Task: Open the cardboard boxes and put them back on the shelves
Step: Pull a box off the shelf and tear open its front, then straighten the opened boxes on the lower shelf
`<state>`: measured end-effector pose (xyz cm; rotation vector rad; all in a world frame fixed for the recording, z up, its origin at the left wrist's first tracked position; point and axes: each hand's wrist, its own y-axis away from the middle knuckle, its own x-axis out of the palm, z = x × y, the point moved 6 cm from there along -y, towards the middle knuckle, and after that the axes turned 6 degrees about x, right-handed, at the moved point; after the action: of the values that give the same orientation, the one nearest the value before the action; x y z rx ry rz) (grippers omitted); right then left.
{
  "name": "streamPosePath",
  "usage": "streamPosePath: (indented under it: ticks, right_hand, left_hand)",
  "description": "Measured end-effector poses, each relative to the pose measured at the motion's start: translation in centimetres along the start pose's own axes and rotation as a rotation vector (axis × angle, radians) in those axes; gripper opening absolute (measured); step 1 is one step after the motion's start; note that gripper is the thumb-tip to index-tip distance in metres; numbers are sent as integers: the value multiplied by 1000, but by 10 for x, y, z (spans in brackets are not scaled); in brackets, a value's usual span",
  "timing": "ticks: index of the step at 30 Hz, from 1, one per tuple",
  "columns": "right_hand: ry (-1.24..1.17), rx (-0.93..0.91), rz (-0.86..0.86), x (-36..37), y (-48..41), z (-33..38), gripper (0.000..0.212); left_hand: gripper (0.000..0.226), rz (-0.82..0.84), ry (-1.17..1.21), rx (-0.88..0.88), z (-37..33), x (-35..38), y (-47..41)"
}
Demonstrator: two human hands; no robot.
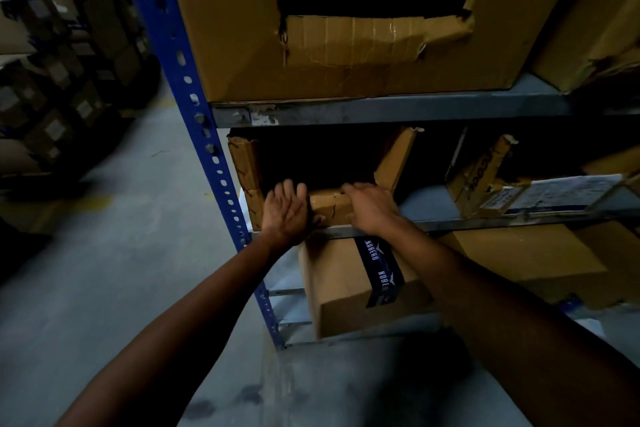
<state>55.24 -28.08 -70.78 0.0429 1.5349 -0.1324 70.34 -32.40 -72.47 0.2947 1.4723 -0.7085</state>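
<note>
An opened cardboard box (329, 204) with a cut-out front sits on the middle shelf (485, 222) of a blue-posted rack. My left hand (285, 210) presses flat against its lower front panel, fingers straight. On the panel's top edge, to the right, lies my right hand (372, 206) with its fingers over the rim. A larger box (346, 55) with a similar cut-out stands on the shelf above. Below, a sealed box (346, 284) with dark printed tape sits on the bottom shelf.
A blue upright post (194, 104) runs down the rack's left side. More torn boxes (485, 177) and a labelled one lie to the right on the middle shelf. Stacked cartons (59, 55) stand across the grey floor aisle on the left.
</note>
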Motion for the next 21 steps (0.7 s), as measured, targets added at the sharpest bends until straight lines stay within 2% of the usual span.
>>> streamPosePath:
  ticks: [5, 9, 16, 21]
  right_hand:
    - [-292, -31, -88, -12, 18, -7, 70]
    - [-280, -102, -174, -24, 42, -4, 80]
    - [-161, -69, -480, -77, 103, -20, 88]
    - [-199, -19, -533, -103, 171, -60, 88]
  left_hand:
    - [60, -137, 132, 38, -5, -8, 3]
    - [68, -218, 236, 38, -20, -29, 10]
    - [70, -407, 266, 92, -65, -84, 46]
    - [68, -494, 275, 134, -122, -133, 72]
